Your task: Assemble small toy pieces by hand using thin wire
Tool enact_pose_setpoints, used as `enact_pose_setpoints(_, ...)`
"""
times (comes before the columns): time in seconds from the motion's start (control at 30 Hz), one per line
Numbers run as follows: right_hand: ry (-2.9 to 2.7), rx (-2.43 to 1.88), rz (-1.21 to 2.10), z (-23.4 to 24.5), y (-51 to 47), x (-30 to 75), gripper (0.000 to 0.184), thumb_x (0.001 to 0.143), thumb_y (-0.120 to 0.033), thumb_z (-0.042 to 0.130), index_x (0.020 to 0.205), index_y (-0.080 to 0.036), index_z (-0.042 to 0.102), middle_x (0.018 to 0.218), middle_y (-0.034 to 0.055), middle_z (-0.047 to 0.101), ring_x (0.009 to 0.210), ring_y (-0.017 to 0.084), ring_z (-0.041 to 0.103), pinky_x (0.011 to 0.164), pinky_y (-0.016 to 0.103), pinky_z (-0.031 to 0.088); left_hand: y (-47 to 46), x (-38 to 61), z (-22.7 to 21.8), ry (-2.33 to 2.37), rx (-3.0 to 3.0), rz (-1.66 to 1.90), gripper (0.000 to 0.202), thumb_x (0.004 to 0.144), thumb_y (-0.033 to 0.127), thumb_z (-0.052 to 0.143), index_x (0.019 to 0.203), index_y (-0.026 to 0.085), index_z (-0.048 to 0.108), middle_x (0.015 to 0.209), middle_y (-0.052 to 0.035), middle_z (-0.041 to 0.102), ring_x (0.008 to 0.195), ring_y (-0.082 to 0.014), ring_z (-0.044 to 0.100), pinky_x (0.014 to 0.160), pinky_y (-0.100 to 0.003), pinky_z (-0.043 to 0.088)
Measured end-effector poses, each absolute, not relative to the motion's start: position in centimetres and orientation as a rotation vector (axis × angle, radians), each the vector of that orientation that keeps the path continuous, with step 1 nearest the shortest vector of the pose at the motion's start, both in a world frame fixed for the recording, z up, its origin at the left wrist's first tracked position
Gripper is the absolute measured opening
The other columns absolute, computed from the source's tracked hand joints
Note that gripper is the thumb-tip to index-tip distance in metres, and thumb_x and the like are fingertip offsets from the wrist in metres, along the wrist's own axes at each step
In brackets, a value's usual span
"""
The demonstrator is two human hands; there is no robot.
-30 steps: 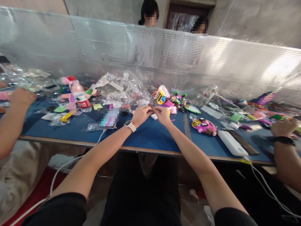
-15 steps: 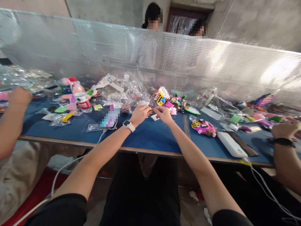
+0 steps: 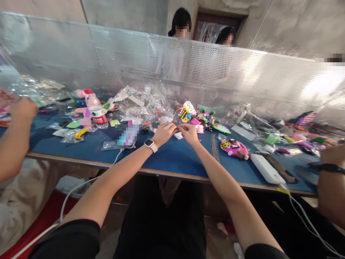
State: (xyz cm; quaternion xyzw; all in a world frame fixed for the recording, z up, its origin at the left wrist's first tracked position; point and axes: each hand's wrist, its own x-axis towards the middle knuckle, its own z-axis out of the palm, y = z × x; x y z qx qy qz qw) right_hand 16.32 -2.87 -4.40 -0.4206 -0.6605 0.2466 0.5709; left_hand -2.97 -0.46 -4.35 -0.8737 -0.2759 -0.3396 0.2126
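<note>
Two hands meet fingertip to fingertip over a blue table

From the head view, the only one, I see the left hand (image 3: 165,133) and the right hand (image 3: 189,133) close together above the table (image 3: 172,160), fingers bent as if pinching. The tips hide whatever may be between them, so I can't say whether either hand grips something or is free. Bringing both sets of tips to one spot suggests fine work on something small. A small white piece (image 3: 178,135) shows just below the fingertips; whether it is held or merely lies there, I can't make out.

Beside the right forearm are a bundle of thin wires (image 3: 215,147) and a pink toy (image 3: 235,148), probably kept there for easy reach. More toys and the wrap (image 3: 145,102) lie behind the hands, toward the mesh screen (image 3: 121,57), which likely stops them sliding off the back.

The phone (image 3: 128,136) lies near the left wrist, its cable (image 3: 115,157) running over the table's edge, perhaps for charging. The bottle (image 3: 98,115) stands upright farther back, where an elbow is less likely to knock it. At far left, a co-worker's hand (image 3: 23,109) is over the same table.
</note>
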Motion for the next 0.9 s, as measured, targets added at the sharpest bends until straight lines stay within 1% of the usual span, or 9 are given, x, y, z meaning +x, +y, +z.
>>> enact_pose_setpoints(0.07, -1.546, -0.969, 0.555, -4.4, -2.8, 16.3, 0.039, 0.084, -0.055, 0.074, 0.085, -0.017, 0.08, 0.052, -0.0027, 0.051, 0.049, 0.012, 0.043, 0.048, 0.027, 0.031, -0.6, -3.0, -4.2, -0.759, -2.396, -0.928, 0.031, 0.114, 0.032, 0.047, 0.103, 0.016, 0.071, 0.105, -0.0106, 0.078, 0.097, -0.0245, 0.074, 0.092, -0.04, 0.05)
enact_pose_setpoints(0.17, -1.502, -0.968, 0.595, -4.5, -2.7, 16.0, 0.041, 0.084, -0.058, 0.073, 0.086, -0.017, 0.079, 0.053, -0.0028, 0.05, 0.05, 0.013, 0.044, 0.048, 0.027, 0.032, -0.9, -3.0, -3.9, -0.763, -2.364, -0.908, 0.033, 0.115, 0.031, 0.045, 0.103, 0.016, 0.072, 0.108, -0.0121, 0.078, 0.098, -0.0251, 0.074, 0.092, -0.041, 0.048)
enact_pose_setpoints(0.33, -1.407, -0.938, 0.703, -4.3, -2.9, 15.5, 0.043, 0.08, -0.061, 0.077, 0.081, -0.018, 0.077, 0.054, -0.0032, 0.05, 0.049, 0.012, 0.043, 0.048, 0.027, 0.031, -1.3, -2.9, -3.5, -0.772, -2.365, -0.882, 0.034, 0.114, 0.028, 0.043, 0.101, 0.016, 0.072, 0.107, -0.0126, 0.078, 0.095, -0.0252, 0.073, 0.091, -0.042, 0.046)
enact_pose_setpoints(0.5, -1.405, -0.901, 0.754, -3.9, -3.1, 15.4, 0.047, 0.08, -0.064, 0.079, 0.083, -0.017, 0.075, 0.053, -0.0049, 0.045, 0.048, 0.011, 0.038, 0.048, 0.027, 0.028, -1.6, -2.5, -3.7, -0.807, -2.404, -1.018, 0.035, 0.114, 0.03, 0.042, 0.097, 0.017, 0.07, 0.104, -0.0121, 0.077, 0.094, -0.0254, 0.071, 0.092, -0.042, 0.045)
enact_pose_setpoints(0.6, -1.404, -0.907, 0.763, -4.2, -2.9, 15.3, 0.051, 0.081, -0.069, 0.077, 0.085, -0.019, 0.073, 0.054, -0.0059, 0.041, 0.049, 0.011, 0.036, 0.049, 0.027, 0.027, -1.9, -2.1, -3.7, -0.895, -2.453, -1.218, 0.033, 0.112, 0.03, 0.044, 0.095, 0.018, 0.068, 0.097, -0.0096, 0.076, 0.091, -0.0239, 0.069, 0.091, -0.04, 0.044)
enact_pose_setpoints(0.67, -1.422, -0.904, 0.722, -4.4, -2.7, 15.4, 0.052, 0.083, -0.071, 0.075, 0.085, -0.019, 0.073, 0.055, -0.0059, 0.039, 0.051, 0.012, 0.035, 0.05, 0.027, 0.026, -1.9, -1.8, -3.6, -0.957, -2.532, -1.414, 0.031, 0.11, 0.031, 0.047, 0.088, 0.019, 0.066, 0.087, -0.0068, 0.072, 0.083, -0.022, 0.066, 0.086, -0.038, 0.044)
enact_pose_setpoints(0.73, -1.469, -0.897, 0.651, -4.5, -2.7, 15.6, 0.05, 0.086, -0.069, 0.073, 0.085, -0.019, 0.073, 0.057, -0.005, 0.04, 0.054, 0.012, 0.034, 0.052, 0.028, 0.025, -1.9, -1.7, -3.4, -1.012, -2.661, -1.638, 0.033, 0.106, 0.034, 0.051, 0.079, 0.019, 0.062, 0.076, -0.004, 0.066, 0.074, -0.02, 0.061, 0.078, -0.036, 0.043)
enact_pose_setpoints(0.8, -1.531, -0.896, 0.58, -4.5, -2.9, 15.8, 0.047, 0.09, -0.065, 0.072, 0.084, -0.019, 0.073, 0.059, -0.0038, 0.042, 0.056, 0.013, 0.034, 0.054, 0.028, 0.025, -1.6, -1.6, -3.2, -1.067, -2.84, -1.85, 0.037, 0.102, 0.04, 0.056, 0.071, 0.019, 0.06, 0.07, -0.0025, 0.06, 0.069, -0.0186, 0.056, 0.071, -0.034, 0.041)
enact_pose_setpoints(0.9, -1.615, -0.92, 0.498, -4.2, -3.3, 16.0, 0.04, 0.094, -0.057, 0.069, 0.086, -0.019, 0.073, 0.061, -0.0037, 0.043, 0.057, 0.013, 0.032, 0.055, 0.029, 0.024, -1.0, -1.6, -3.2, -1.222, -3.093, -2.174, 0.035, 0.091, 0.045, 0.066, 0.068, 0.018, 0.062, 0.07, -0.0031, 0.062, 0.07, -0.018, 0.058, 0.069, -0.032, 0.043)
